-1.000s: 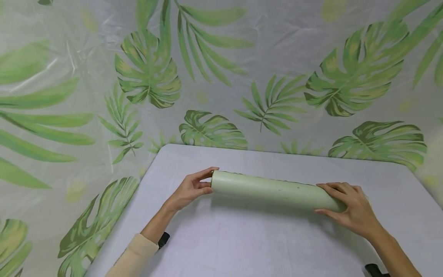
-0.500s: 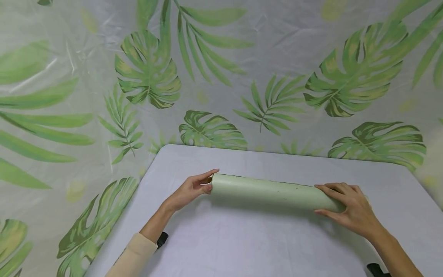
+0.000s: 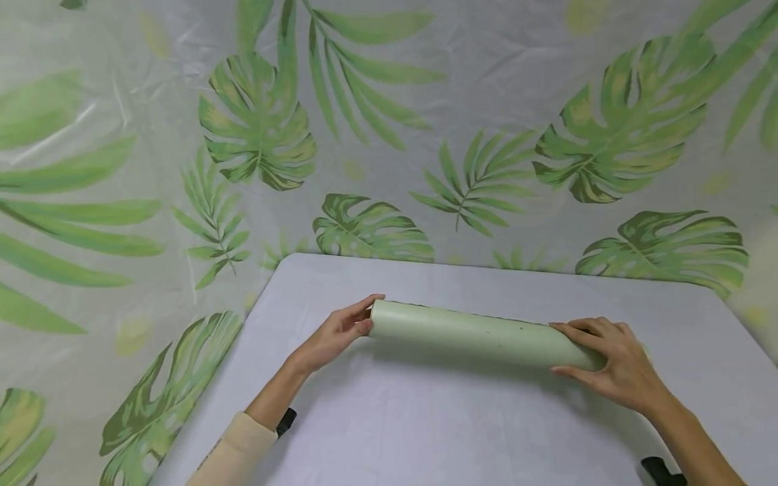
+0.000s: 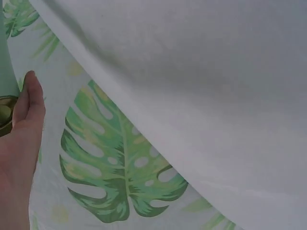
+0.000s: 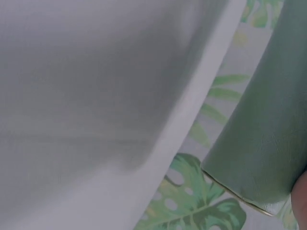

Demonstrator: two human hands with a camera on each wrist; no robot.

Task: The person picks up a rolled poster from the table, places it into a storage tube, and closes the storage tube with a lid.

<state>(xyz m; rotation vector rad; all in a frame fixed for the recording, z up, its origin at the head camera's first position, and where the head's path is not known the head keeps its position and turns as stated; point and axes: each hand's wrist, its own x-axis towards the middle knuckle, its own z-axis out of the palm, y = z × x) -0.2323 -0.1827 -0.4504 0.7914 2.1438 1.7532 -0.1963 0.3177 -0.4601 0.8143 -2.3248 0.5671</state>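
Observation:
A pale green roll (image 3: pixel 462 331), long and smooth with a dark edge line along its top, is held up over the white table. My left hand (image 3: pixel 331 337) holds its left end between the thumb and the fingers. In the left wrist view, the left hand (image 4: pixel 24 148) is beside a gold-brown opening (image 4: pixel 5 112) at that end. My right hand (image 3: pixel 620 364) grips the roll near its right end, fingers over the top and thumb on the near side. In the right wrist view the roll (image 5: pixel 259 129) shows a thin gold rim, and only a bit of the hand appears.
The white-covered table (image 3: pixel 437 425) spreads beneath both hands. Its back edge meets a leaf-printed sheet (image 3: pixel 474 135) that also hangs along the left side. Black straps (image 3: pixel 659 469) show at the wrists.
The roll's left end dipped slightly, then rose again. My left fingers have shifted a little at that end. The right hand stays nearly where it was.

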